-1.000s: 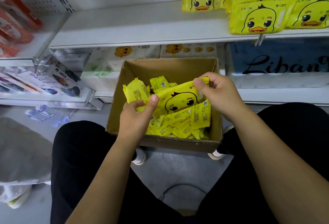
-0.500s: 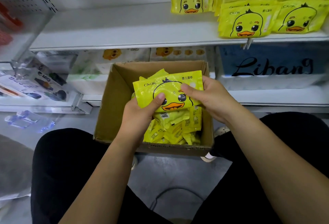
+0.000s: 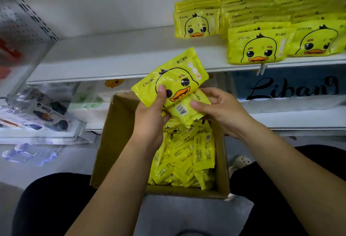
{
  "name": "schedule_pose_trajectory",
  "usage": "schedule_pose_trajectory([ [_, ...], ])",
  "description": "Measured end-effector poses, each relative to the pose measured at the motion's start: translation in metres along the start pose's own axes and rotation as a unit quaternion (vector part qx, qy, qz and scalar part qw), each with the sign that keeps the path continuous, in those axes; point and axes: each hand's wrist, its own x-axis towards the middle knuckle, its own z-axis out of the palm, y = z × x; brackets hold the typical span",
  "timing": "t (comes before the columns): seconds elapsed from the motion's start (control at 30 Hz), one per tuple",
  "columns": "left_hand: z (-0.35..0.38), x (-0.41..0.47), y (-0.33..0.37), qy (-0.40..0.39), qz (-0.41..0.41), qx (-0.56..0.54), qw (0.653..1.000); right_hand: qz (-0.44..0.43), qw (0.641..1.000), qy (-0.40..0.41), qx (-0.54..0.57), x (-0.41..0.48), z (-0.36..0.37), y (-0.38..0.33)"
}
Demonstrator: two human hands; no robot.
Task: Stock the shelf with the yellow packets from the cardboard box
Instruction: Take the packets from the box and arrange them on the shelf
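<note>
Your left grip clasps 1 duck-face packet; your right grip pinches a 2nd packet — barcode up — above the cardboard box.

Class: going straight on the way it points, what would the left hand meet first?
Probably the white shelf's front edge, left of the stacked packets, held packet leading; depth is unclear.

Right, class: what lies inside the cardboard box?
A loose heap of yellow packets, mostly backs up. The left hand, right hand and their two held packets cover the heap's far part; the cardboard box floor is hidden.
</note>
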Motion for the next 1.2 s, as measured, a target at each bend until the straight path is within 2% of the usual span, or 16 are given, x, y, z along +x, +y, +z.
schedule_pose_trajectory([
  [0.1, 0.009, 0.033, 0.005, 0.023, 0.02, 0.023, 0.999, -0.028, 0.996, 0.062, -0.065, 0.015, -0.017, -0.007],
  [0.2, 0.02, 0.068, 0.013, 0.04, 0.039, 0.055, 0.997, -0.067, 0.982, 0.085, -0.155, 0.027, -0.035, -0.018],
  [0.33, 0.042, 0.116, 0.03, 0.029, 0.064, 0.095, 0.993, -0.087, 0.976, 0.085, -0.178, 0.042, -0.054, -0.026],
  [0.53, 0.076, 0.186, 0.038, -0.033, 0.092, 0.174, 0.98, -0.07, 0.976, 0.087, -0.187, 0.072, -0.063, -0.032],
  [0.73, 0.105, 0.246, 0.027, -0.05, 0.131, 0.233, 0.962, -0.076, 0.948, 0.052, -0.305, 0.09, -0.064, -0.019],
  [0.9, 0.113, 0.29, 0.018, 0.007, 0.183, 0.305, 0.934, -0.091, 0.947, 0.057, -0.302, 0.103, -0.062, -0.022],
  [1.03, 0.113, 0.309, 0.022, 0.069, 0.186, 0.435, 0.878, -0.097, 0.953, 0.056, -0.281, 0.112, -0.067, -0.034],
  [1.13, 0.112, 0.312, 0.022, 0.079, 0.152, 0.455, 0.874, -0.09, 0.959, 0.054, -0.263, 0.114, -0.071, -0.037],
  [1.2, 0.11, 0.31, 0.02, 0.075, 0.139, 0.434, 0.887, -0.086, 0.966, 0.049, -0.24, 0.115, -0.072, -0.038],
])
